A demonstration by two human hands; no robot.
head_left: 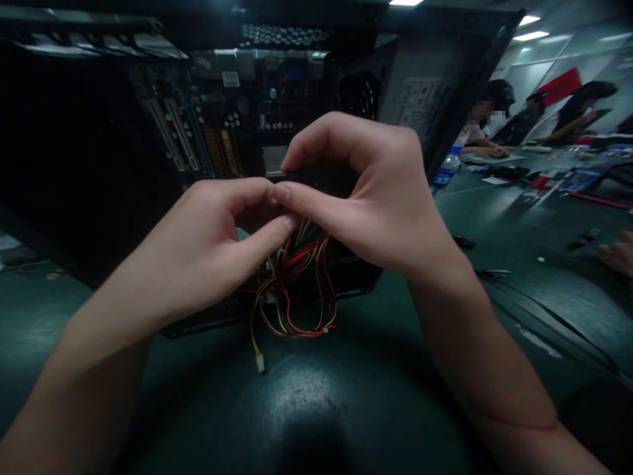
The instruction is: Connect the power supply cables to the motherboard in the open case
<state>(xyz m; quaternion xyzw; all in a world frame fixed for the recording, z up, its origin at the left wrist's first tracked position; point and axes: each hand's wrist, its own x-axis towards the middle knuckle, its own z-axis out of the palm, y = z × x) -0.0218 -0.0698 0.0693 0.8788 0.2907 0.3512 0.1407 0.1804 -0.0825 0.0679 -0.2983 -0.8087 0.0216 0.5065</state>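
Fingertips together, our left hand [208, 247] and right hand [380, 178] hide any grip, we cannot tell, beside wires [305, 256] spilling from a computer case [445, 26]: likely light, limp, best held by the plug [260, 363].

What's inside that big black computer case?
Long slots, a labelled grey box and colored wires spilling out. The left hand and right hand cover whatever is behind them. The left side is too dark.

Behind your left hand [205, 241] and right hand [378, 188], a case [477, 76] rests on the table [208, 396]. Wires [298, 262] hang below; a bottle [445, 173] stands to the right.
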